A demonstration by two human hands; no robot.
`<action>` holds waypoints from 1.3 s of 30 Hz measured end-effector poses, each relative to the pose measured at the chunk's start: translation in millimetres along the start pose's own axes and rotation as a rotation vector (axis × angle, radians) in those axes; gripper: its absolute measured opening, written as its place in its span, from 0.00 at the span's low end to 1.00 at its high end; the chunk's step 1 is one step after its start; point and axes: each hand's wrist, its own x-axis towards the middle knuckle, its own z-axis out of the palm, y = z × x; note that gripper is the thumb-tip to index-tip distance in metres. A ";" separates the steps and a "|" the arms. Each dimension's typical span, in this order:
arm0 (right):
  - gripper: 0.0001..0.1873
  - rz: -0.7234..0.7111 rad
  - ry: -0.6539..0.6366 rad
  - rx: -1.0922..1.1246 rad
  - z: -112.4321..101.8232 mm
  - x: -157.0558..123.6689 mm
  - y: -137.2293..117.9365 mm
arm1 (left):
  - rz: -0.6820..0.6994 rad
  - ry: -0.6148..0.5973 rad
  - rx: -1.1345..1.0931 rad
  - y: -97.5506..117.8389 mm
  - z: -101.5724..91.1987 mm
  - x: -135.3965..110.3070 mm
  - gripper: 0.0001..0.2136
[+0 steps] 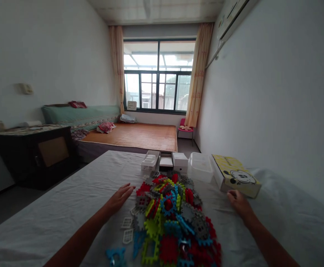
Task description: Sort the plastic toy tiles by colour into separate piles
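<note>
A large heap of interlocking plastic building pieces (169, 218) in red, lime, blue and grey lies on the sheet between my hands. My left hand (123, 196) is at the heap's upper left edge, fingers stretched out and holding nothing. Whether its fingertips touch the red pieces (143, 189) I cannot tell. Over to the right, my right hand (237, 200) has its fingers curled in, with nothing visible in them. It is close to the front corner of a yellow cartoon-printed box (238, 174). Small white grid pieces (128, 236) and a blue piece (116, 256) lie left of the heap.
Behind the heap stand a clear plastic tub (200, 167), a white box (180, 162), a black-edged box (166, 162) and a white tray (150, 162). A wrinkled pale sheet (95, 193) covers the surface. Beyond are a bed (139, 135) and a dark cabinet (39, 152).
</note>
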 end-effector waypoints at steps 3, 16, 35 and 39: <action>0.17 0.108 0.031 -0.141 -18.9 19.3 50.5 | -0.084 0.099 -0.055 -2.1 -11.3 -15.2 0.32; 0.15 -0.111 -0.155 -0.163 24.7 49.9 25.0 | -0.133 0.267 -0.145 3.7 -1.2 -15.0 0.27; 0.30 -0.372 -0.414 0.210 102.2 -46.0 -143.9 | 0.386 -0.067 0.062 -14.0 33.9 -23.9 0.23; 0.28 -0.418 -0.424 0.218 104.2 -63.3 -175.1 | 0.379 -0.023 0.025 -18.5 31.2 -23.2 0.25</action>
